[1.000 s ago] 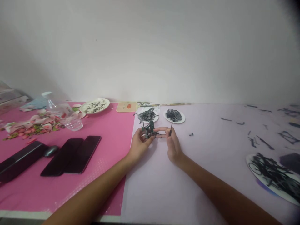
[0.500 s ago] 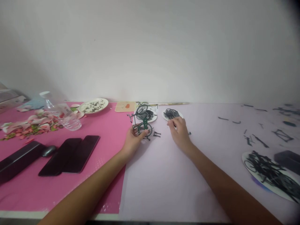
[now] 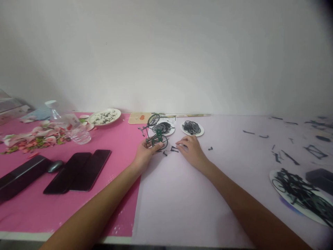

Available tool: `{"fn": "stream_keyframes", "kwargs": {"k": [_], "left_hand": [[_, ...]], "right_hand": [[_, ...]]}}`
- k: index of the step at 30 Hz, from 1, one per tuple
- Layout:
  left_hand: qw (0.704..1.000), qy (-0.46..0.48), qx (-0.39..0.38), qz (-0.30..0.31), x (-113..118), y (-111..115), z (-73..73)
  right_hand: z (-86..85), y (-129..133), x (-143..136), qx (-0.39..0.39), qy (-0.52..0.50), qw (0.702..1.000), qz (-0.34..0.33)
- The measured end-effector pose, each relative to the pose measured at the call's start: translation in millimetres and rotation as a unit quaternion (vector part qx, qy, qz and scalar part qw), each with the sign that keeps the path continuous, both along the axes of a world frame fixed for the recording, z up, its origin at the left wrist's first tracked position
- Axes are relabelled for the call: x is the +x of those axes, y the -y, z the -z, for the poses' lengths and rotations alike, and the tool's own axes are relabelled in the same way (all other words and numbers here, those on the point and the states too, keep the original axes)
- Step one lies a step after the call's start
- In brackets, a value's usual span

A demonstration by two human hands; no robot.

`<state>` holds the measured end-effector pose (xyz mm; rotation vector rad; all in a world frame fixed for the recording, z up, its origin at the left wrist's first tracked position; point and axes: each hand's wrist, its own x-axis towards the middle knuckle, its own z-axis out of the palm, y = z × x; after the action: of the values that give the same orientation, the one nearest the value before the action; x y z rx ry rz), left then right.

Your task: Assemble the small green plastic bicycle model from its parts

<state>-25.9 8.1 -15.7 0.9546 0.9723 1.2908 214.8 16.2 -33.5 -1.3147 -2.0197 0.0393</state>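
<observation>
Holding one model bicycle point(image 3: 157, 136), left hand point(image 3: 144, 155), one forked piece point(image 3: 174, 149) near right hand point(image 3: 191, 152)

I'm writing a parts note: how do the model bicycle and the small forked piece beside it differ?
The bicycle is held in the left hand, while the forked piece lies on the pale cover.
The bicycle has spoked wheels; the forked piece has none.
The bicycle is much larger than the forked piece.
Both are dark and thin-limbed.
</observation>
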Motion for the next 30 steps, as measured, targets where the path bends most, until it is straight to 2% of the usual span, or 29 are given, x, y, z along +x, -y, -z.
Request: {"fn": "stream_keyframes", "kwargs": {"k": [2, 4, 13, 17, 21, 23, 27, 30], "left_hand": [[1.0, 0.017, -0.002, 0.007, -0.2, -1.0, 2.5], [0.999, 0.038, -0.007, 0.015, -0.5, -2.7, 5.2], [0.993, 0.101, -0.02, 0.052, -1.2, -8.0, 6.1], [0.991, 0.122, -0.021, 0.049, -2.8, -10.2, 6.6], [0.988, 0.152, -0.024, 0.026, -3.4, -14.0, 10.3], [0.986, 0.161, -0.03, 0.022, -3.3, -15.0, 10.9], [0.987, 0.155, -0.037, 0.026, -3.7, -13.2, 8.5], [0.989, 0.138, -0.048, 0.038, -4.1, -10.1, 5.7]], "right_hand": [[-3.0, 5.3, -8.0, -0.012, 0.004, 0.999, -0.043], [-3.2, 8.6, -12.4, -0.028, 0.012, 0.998, -0.057], [-1.5, 6.6, -14.9, -0.045, 0.024, 0.997, -0.058], [-6.6, 11.5, -19.1, -0.039, -0.048, 0.997, -0.043], [-9.3, 16.3, -18.8, -0.074, -0.159, 0.984, 0.014], [-9.0, 17.0, -18.1, -0.088, -0.177, 0.98, 0.017], [-7.2, 16.1, -17.1, -0.084, -0.158, 0.984, -0.016], [-8.1, 16.0, -16.9, -0.077, -0.087, 0.991, -0.07]]}}
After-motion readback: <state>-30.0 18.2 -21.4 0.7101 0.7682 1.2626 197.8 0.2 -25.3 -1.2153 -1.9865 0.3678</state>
